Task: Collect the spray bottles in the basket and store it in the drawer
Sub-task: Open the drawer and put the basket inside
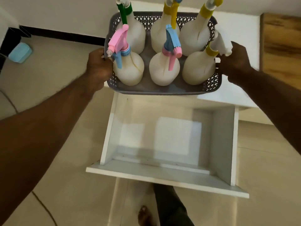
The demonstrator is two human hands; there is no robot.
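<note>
Your left hand (97,66) and right hand (234,61) grip basket (162,89) ends — six bottles (164,70) inside, above open drawer (162,174).

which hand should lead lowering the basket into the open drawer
Neither alone. The left hand grips one end of the grey basket, the right hand the other; six bottles stand inside. The open drawer lies just nearer, so both should probably lower together.

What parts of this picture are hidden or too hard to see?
Head view:
- Nozzle tops of the three back white plastic spray bottles: cut off by the top edge.
- Fingertips of both hands, left and right: hidden behind the grey lattice plastic basket.
- Small blue object on floor: too blurred to identify.
</note>
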